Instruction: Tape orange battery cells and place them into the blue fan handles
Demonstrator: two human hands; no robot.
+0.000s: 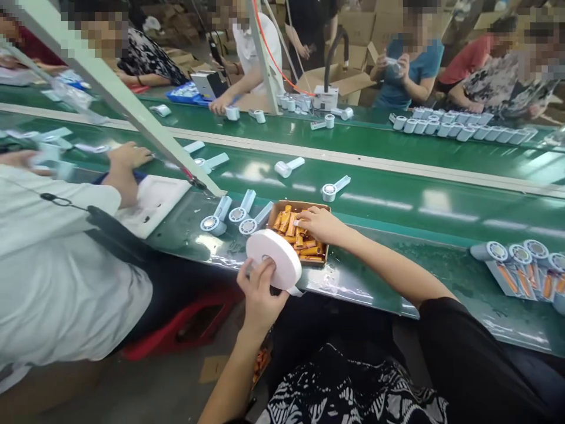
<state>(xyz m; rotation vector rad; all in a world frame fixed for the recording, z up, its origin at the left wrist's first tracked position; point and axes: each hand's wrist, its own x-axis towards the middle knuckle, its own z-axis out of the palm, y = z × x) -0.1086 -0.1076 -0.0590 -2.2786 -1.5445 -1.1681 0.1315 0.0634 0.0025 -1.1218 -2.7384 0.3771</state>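
Note:
My left hand (261, 294) grips a large white roll of tape (282, 259), its fingers at the roll's core; a short loose end hangs at the roll's lower right. Behind the roll, a cardboard box (327, 254) full of orange cylinders (311, 251) rests on the table edge. My right hand (320, 225) reaches over the box, fingers bent down among the cylinders, with a small white piece at its fingertips. Left of the box lie several light-blue handheld parts with round heads (212, 224).
A green conveyor (379, 194) runs across, carrying scattered light-blue parts (289, 167). More parts with orange cylinders inside (521, 254) lie at right. A slanted metal post (145, 118) stands at left, beside a neighbour's hand (128, 156) and white tray (165, 203). People sit opposite.

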